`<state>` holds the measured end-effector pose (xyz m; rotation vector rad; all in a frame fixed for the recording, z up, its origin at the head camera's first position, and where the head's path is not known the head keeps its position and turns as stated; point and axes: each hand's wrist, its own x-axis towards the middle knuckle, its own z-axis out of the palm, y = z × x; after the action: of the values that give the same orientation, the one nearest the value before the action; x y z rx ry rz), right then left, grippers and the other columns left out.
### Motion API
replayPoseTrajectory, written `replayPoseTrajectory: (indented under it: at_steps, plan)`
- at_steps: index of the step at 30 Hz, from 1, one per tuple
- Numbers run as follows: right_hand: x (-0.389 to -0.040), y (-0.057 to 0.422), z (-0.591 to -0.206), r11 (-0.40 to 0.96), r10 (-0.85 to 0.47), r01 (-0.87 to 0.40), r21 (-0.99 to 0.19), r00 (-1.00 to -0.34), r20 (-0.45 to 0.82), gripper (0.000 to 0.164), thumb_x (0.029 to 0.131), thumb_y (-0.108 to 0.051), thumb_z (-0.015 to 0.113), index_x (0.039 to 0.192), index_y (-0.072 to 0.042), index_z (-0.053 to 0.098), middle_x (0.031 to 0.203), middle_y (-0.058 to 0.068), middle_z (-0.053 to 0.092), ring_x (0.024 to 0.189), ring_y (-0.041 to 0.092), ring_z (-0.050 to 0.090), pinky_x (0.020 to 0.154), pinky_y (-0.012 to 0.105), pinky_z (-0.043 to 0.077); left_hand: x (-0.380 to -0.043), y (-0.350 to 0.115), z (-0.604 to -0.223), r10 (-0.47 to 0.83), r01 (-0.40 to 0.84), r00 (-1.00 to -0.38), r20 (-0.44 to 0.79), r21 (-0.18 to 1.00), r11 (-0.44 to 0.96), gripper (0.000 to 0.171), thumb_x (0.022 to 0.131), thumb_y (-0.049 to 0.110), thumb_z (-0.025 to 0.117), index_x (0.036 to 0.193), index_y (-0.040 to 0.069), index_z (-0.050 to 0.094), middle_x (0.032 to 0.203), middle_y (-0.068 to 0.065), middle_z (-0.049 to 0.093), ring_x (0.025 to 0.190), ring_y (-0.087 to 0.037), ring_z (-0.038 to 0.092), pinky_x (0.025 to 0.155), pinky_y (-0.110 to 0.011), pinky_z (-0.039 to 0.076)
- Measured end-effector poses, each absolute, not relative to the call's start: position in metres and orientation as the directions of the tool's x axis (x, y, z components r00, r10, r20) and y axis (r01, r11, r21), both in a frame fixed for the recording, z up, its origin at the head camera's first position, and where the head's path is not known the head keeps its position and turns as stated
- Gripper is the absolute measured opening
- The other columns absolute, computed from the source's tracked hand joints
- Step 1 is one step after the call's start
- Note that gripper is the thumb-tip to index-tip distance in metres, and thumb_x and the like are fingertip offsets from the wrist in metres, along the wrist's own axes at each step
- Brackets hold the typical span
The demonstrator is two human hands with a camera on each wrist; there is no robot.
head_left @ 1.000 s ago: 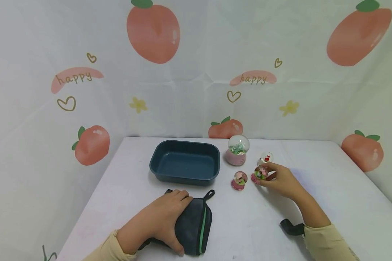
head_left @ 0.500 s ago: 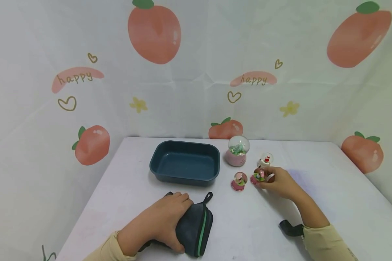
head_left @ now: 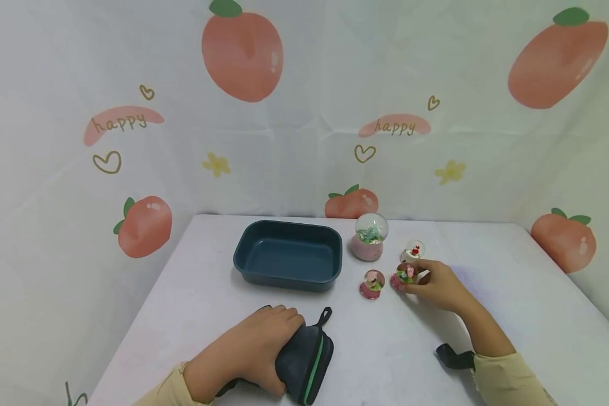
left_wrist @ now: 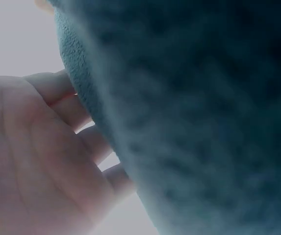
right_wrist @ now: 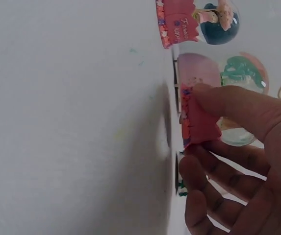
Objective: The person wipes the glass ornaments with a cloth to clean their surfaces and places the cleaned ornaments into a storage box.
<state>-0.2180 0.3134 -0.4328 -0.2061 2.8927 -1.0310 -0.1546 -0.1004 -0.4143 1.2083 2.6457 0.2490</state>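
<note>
My left hand (head_left: 256, 349) grips a dark zip case (head_left: 299, 358) with a green stripe and a loop, fingers over its top and thumb at the near side. The case, tilted, fills much of the left wrist view. On the right, my right hand (head_left: 438, 286) pinches a small snow globe (head_left: 405, 274) by its pink base, thumb on one side and fingers on the other. In the right wrist view that base (right_wrist: 202, 120) is low by the white tabletop. A similar pink-based snow globe (head_left: 372, 284) stands just left of it, and a white-based one (head_left: 412, 252) right behind.
A dark blue rectangular tray (head_left: 286, 283) sits at the back, left of a larger snow globe (head_left: 367, 247) on a pink base. Near the right sleeve is a curved black piece (head_left: 454, 358). A white cloth with printed fruit (head_left: 243, 56) hangs behind the table.
The left hand and the zip case have shifted slightly toward the near edge, and the case tilts more. The right hand's snow globe has come down slightly. The whole view has drifted a little.
</note>
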Motion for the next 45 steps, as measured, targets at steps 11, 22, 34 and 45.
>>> replayPoseTrajectory:
  at_steps: [11,22,34,45]
  plan:
    - [-0.209,0.313,-0.413,0.751,-0.100,-0.143,-0.644,-0.990,0.103,0.033,0.085,-0.032,0.088,0.102,-0.009,0.072,0.101,0.008,0.072,0.094,0.023,0.070,0.067,0.030,0.054,-0.154,-0.103,-0.414,0.795,0.722,-0.603,-0.070,0.375,0.581,0.078,0.059,0.043,0.098,0.124,0.024,0.060,0.104,0.020,0.060,0.090,0.001,0.052,0.084,-0.024,0.049]
    - [-0.197,0.298,-0.398,0.627,-0.179,-0.313,-0.713,-0.949,0.259,0.030,0.084,-0.015,0.088,0.109,-0.010,0.071,0.099,0.005,0.073,0.083,0.008,0.069,0.069,0.026,0.058,-0.162,-0.116,-0.408,0.749,0.668,-0.650,0.130,0.568,0.481,0.086,0.064,0.032,0.098,0.138,0.026,0.055,0.122,0.018,0.063,0.105,-0.002,0.058,0.096,-0.029,0.053]
    - [-0.171,0.250,-0.372,0.374,-0.319,-0.605,-0.703,-0.796,0.515,0.043,0.078,0.007,0.088,0.114,-0.011,0.074,0.105,0.001,0.073,0.090,0.008,0.071,0.072,0.028,0.063,-0.178,-0.127,-0.398,0.603,0.598,-0.684,0.410,0.789,0.141,0.079,0.076,0.020,0.096,0.143,0.024,0.054,0.127,0.004,0.066,0.114,-0.016,0.065,0.102,-0.035,0.057]
    - [-0.147,0.188,-0.346,0.211,-0.465,-0.842,-0.496,-0.533,0.707,0.054,0.070,0.004,0.093,0.118,-0.012,0.075,0.109,0.004,0.074,0.093,0.009,0.069,0.068,0.023,0.062,-0.173,-0.108,-0.383,0.532,0.494,-0.714,0.456,0.866,-0.079,0.074,0.080,-0.002,0.086,0.146,0.004,0.053,0.131,-0.019,0.064,0.116,-0.016,0.069,0.105,-0.030,0.056]
